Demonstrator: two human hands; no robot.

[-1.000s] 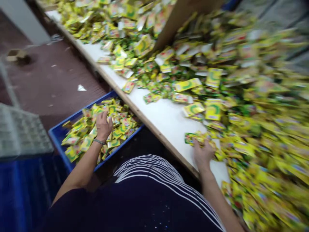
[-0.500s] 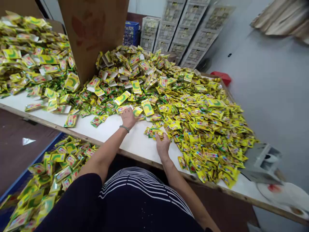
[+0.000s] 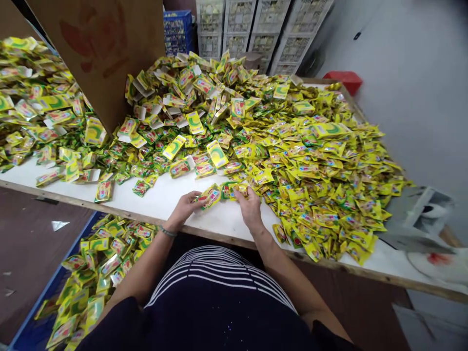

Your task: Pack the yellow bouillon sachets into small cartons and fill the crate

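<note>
- While both hands are close to its wooden front edge, the table point(image 3: 164, 195) runs across the whole view, its white top bare in a strip before the person.
- Behind that strip lies a long heap: small boxes point(image 3: 215, 153) at the left and middle, many with flaps open, and yellow packets point(image 3: 321, 195) thick at the right.
- Beyond the table stand stacked white crates point(image 3: 239, 22).
- A brown cardboard sheet point(image 3: 98, 53) with a red print rises at a slant from the heap, left of the middle.
- Below the table's edge at lower left sits a blue bin point(image 3: 31, 314), filled with the same kind of boxes.
- The left hand point(image 3: 185, 208) grasps one yellow-and-green box point(image 3: 210, 196) by its near end, fingers and thumb closed on it, just over the bare strip.
- The right hand point(image 3: 250, 209) pinches a few sachets point(image 3: 230, 190), green and yellow, between thumb and fingers; the exact count is hidden. They are just beside the held box's far end; whether they touch, I cannot tell.
- A thin bracelet point(image 3: 168, 231) circles the left wrist.
</note>
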